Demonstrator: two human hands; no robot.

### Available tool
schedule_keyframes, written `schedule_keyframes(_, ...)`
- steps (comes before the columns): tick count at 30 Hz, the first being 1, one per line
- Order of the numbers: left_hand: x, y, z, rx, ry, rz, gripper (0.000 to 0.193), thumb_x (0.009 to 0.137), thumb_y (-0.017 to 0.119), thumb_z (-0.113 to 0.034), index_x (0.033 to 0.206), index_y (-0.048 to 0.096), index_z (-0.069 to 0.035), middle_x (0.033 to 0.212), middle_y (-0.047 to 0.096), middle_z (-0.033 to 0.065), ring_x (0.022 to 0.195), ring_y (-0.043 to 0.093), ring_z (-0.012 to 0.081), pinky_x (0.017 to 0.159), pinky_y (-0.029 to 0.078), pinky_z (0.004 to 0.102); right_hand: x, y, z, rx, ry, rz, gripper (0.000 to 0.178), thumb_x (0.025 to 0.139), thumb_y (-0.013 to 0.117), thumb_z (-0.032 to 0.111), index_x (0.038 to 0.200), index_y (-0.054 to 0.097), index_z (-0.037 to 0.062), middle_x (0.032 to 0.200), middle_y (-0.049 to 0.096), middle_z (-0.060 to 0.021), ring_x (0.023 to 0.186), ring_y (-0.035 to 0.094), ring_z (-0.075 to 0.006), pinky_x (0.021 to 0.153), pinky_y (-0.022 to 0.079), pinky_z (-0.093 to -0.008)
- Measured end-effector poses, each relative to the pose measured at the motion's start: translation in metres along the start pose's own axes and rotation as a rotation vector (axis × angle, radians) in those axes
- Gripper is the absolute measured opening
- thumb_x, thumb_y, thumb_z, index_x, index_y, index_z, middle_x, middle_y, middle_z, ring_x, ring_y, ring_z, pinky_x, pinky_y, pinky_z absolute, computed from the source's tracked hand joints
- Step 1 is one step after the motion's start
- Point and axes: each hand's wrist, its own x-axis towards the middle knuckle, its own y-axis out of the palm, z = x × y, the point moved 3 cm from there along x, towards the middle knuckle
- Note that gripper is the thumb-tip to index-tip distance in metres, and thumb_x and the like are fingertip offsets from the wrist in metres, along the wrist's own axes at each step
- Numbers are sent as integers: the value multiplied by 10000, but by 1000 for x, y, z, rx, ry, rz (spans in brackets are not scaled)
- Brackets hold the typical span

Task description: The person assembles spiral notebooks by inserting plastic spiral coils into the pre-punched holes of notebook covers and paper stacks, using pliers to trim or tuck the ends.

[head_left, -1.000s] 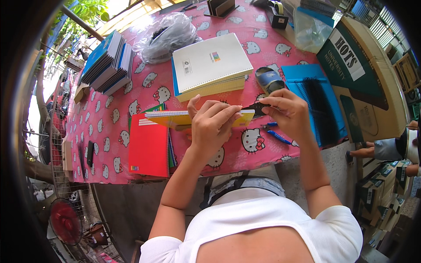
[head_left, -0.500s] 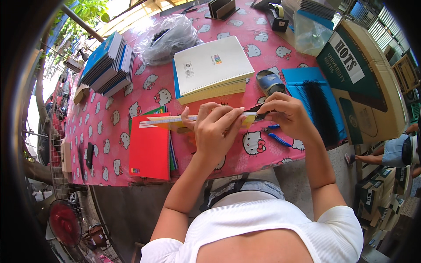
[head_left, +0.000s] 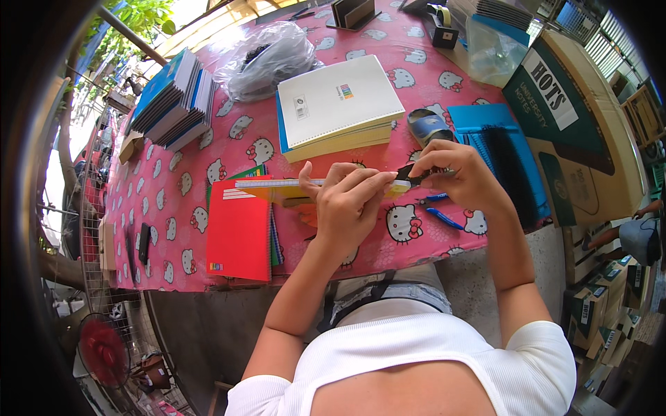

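Note:
My left hand point(head_left: 350, 208) is closed around a yellow-covered notebook point(head_left: 283, 188), held edge-on above the table with its page edges facing up. At the notebook's right end, my right hand point(head_left: 454, 173) pinches a small dark piece point(head_left: 406, 174); the fingers hide most of it, and I cannot tell its kind. Just below the right hand lies a pair of blue-handled pliers point(head_left: 442, 218). A red notebook point(head_left: 238, 232) rests on other notebooks to the left. Beyond my hands stands a stack of notebooks point(head_left: 340, 104), its top cover white.
Blue sheets point(head_left: 479, 121) carry a heap of black bristly strands point(head_left: 506, 163) at the right, beside a large cardboard box point(head_left: 576, 118). Blue notebooks point(head_left: 173, 100) are piled far left, near a clear plastic bag point(head_left: 270, 62). A slipper point(head_left: 429, 127) and tape dispenser point(head_left: 442, 29) sit farther back.
The notebook's left end has come a little to the right and its leaves look less fanned. My right fingers have shifted slightly, showing more of the dark piece.

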Motion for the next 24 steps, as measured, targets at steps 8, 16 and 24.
schedule_keyframes(8, 0, -3, -7, 77, -53, -39, 143, 787, 724, -188, 920, 734, -136, 827, 693, -22, 804, 578, 142, 929, 291, 360, -9, 8, 6, -151, -88, -106, 231, 750, 652, -86, 963, 679, 0, 800, 611, -80, 693, 602, -167, 629, 470, -266)
schedule_keyframes(16, -3, -3, 6, 80, -13, -63, 200, 724, 747, -202, 911, 704, -146, 822, 665, -21, 831, 584, 161, 970, 278, 404, -10, 18, 8, -202, 41, -150, 151, 789, 666, 48, 932, 616, 51, 827, 595, -100, 713, 616, -254, 608, 486, -342)
schedule_keyframes(24, -6, 1, 12, 57, -74, -52, 189, 704, 753, -192, 883, 712, -149, 832, 675, -19, 830, 587, 159, 1002, 259, 414, -2, 26, 13, -453, -104, -169, 175, 766, 701, 93, 899, 589, 66, 860, 564, -74, 820, 593, -299, 643, 473, -396)
